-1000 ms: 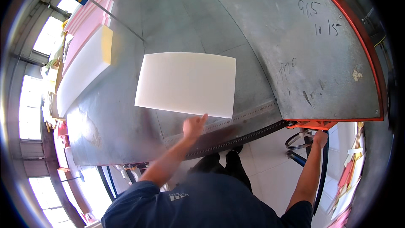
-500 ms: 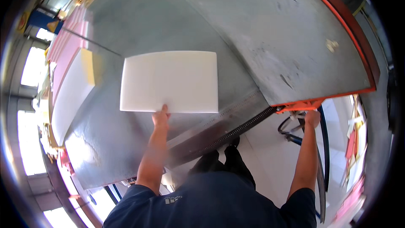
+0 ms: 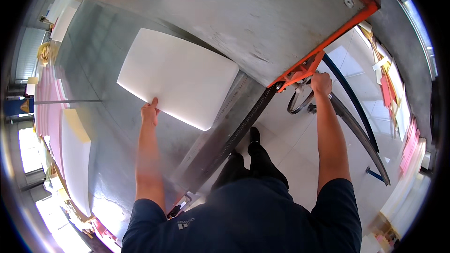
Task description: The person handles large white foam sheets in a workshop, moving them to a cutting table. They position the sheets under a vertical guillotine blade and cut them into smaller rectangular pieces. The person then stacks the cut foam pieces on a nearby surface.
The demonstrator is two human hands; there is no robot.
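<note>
A white rectangular slab (image 3: 180,79), which looks like foam, lies on the grey metal table (image 3: 108,131). Its far right corner reaches the edge of a raised grey panel (image 3: 225,14). My left hand (image 3: 150,111) grips the slab's near edge, thumb on top and the other fingers partly hidden. Out to the right, my right hand (image 3: 321,83) is closed around a handle below the orange bracket (image 3: 302,71) at the panel's corner. Most of that handle is covered by the hand.
A toothed track (image 3: 243,122) runs along the table's near edge. Dark hoses (image 3: 358,126) hang beside my right arm. Pink sheets (image 3: 49,107) and a white block with a yellow end (image 3: 77,154) stand at the left. A thin rod (image 3: 70,101) juts over the table.
My view has turned, so the table and panel appear rotated. The gap between slab and panel has narrowed. Both hands keep their holds.
</note>
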